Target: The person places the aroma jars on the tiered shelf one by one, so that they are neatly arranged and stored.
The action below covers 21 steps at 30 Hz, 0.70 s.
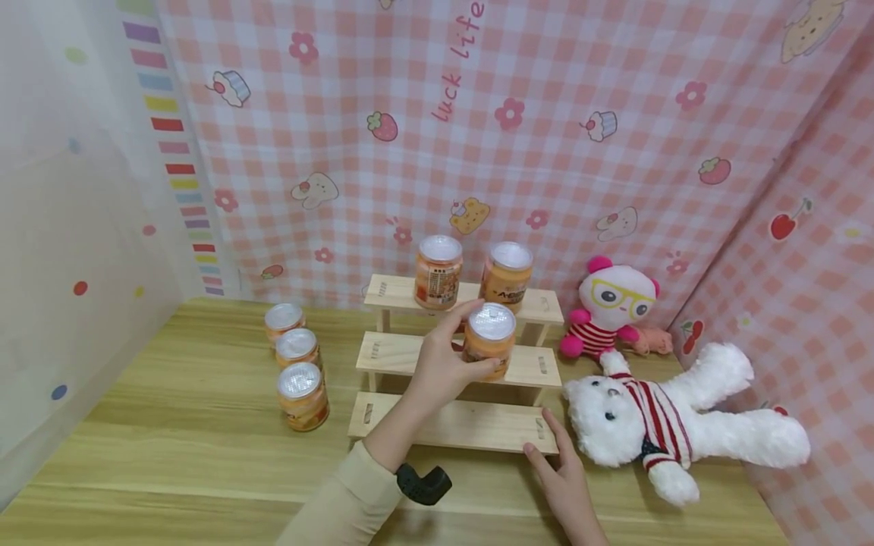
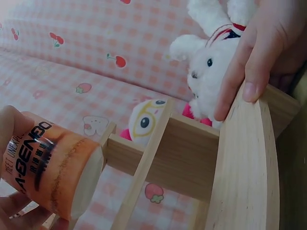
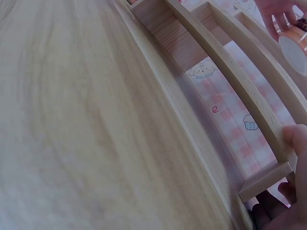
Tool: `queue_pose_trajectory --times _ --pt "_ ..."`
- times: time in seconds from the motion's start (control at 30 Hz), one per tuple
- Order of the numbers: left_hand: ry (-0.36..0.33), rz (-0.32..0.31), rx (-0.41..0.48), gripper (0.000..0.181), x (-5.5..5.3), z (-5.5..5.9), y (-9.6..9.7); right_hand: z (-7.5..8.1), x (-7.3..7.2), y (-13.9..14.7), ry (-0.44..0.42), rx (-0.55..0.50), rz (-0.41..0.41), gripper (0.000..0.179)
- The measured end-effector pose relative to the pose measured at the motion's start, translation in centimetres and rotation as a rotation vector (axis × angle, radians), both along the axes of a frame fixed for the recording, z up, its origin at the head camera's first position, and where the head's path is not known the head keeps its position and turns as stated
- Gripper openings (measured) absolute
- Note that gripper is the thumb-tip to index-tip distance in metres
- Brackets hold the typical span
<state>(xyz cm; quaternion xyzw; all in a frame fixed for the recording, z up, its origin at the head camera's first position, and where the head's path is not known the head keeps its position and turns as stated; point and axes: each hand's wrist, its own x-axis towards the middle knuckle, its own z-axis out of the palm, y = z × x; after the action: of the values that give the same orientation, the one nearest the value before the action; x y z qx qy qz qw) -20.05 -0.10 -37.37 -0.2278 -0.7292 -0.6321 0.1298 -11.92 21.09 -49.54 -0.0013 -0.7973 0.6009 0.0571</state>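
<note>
My left hand (image 1: 438, 365) grips an orange-labelled can (image 1: 488, 353) with a silvery lid, holding it above the middle step of a three-tier wooden stand (image 1: 471, 426). In the left wrist view, black lettering shows on this can's label (image 2: 36, 158), and its pale end points to the right. My right hand (image 1: 565, 478) holds the right end of the stand's lowest step, thumb on one side and fingers curled beneath in the right wrist view. Two similar cans, a left one (image 1: 438, 274) and a right one (image 1: 507, 277), stand upright on the top step.
Three more cans (image 1: 303, 406) stand in a row on the wood-grain table (image 1: 171, 455), left of the stand. To the right lie a white plush bear (image 1: 614, 421) and a pink panda plush (image 1: 608, 311). A checked cloth (image 1: 423, 174) hangs behind.
</note>
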Motion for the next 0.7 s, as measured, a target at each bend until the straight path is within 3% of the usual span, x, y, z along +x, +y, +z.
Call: queue_pose_trajectory --times 0.7 --pt "-0.026 0.079 -0.049 0.079 -1.0 -1.1 2.3 0.1 0.1 -0.1 -0.001 0.021 -0.008 0.067"
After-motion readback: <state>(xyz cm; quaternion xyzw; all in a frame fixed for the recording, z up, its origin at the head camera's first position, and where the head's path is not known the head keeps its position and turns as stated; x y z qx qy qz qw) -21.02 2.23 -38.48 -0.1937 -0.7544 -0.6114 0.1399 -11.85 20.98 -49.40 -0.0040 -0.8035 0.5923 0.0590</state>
